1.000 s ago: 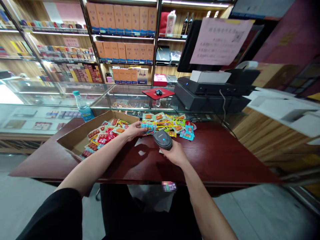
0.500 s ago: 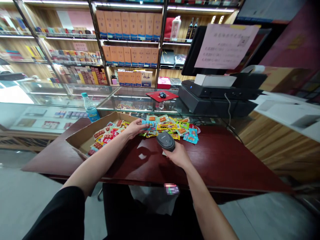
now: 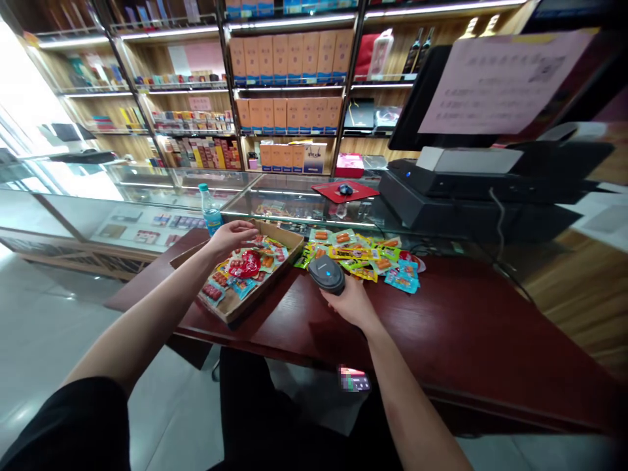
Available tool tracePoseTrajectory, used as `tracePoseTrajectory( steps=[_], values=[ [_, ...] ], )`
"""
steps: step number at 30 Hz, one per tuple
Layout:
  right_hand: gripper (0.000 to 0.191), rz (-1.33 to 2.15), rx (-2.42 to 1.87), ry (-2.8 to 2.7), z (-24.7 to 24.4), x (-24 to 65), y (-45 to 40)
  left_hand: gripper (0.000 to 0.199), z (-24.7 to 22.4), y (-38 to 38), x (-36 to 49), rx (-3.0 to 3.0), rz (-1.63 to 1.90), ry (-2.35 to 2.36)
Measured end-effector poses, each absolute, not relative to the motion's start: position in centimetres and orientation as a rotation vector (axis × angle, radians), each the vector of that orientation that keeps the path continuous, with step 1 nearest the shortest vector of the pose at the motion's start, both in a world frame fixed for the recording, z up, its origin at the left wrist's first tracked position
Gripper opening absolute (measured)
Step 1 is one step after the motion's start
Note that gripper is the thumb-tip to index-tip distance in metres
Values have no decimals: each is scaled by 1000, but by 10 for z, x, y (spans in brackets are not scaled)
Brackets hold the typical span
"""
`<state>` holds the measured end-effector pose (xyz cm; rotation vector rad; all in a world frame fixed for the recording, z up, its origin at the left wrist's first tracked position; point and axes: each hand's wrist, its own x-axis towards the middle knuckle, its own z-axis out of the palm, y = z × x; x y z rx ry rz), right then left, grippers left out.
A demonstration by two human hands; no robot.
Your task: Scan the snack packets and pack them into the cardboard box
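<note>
My left hand (image 3: 232,238) hovers above the cardboard box (image 3: 226,314), its fingers loosely spread and nothing in them. Inside the box lie several small snack packets, among them a red packet (image 3: 245,263) and a blue packet (image 3: 241,286). A dark barcode scanner (image 3: 326,272) is gripped in my right hand (image 3: 354,302), held over the table with its head toward the packets. Just beyond the scanner spreads a pile of snack packets: a long yellow packet (image 3: 353,253), clear ones with small sausages, and blue packets (image 3: 403,277) at the right end.
A bottle with blue liquid (image 3: 212,212) stands behind the box. The glass counter (image 3: 289,190) carries a red mouse pad (image 3: 360,191) with a mouse. At the right are a monitor (image 3: 417,98) with a paper sheet and dark till equipment (image 3: 417,203). A lit phone (image 3: 360,381) shows below the table edge.
My left hand has gone from a blue packet at the pile to above the box, where a blue packet now lies. A blue light now shows on the scanner. The view has swung left.
</note>
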<state>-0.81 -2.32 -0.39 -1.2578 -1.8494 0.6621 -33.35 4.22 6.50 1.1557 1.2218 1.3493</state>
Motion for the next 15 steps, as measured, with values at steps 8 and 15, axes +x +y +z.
tracePoseTrajectory(
  steps=[8, 15],
  values=[
    [28, 576, -1423, -1728, -6, 39, -31, 44, 44, 70, -229, 1317, 1043, 1111],
    [30, 519, -1553, -1610, -17, 88, -37, 38, 11, 98, -132, 1533, 807, 1072]
  ],
)
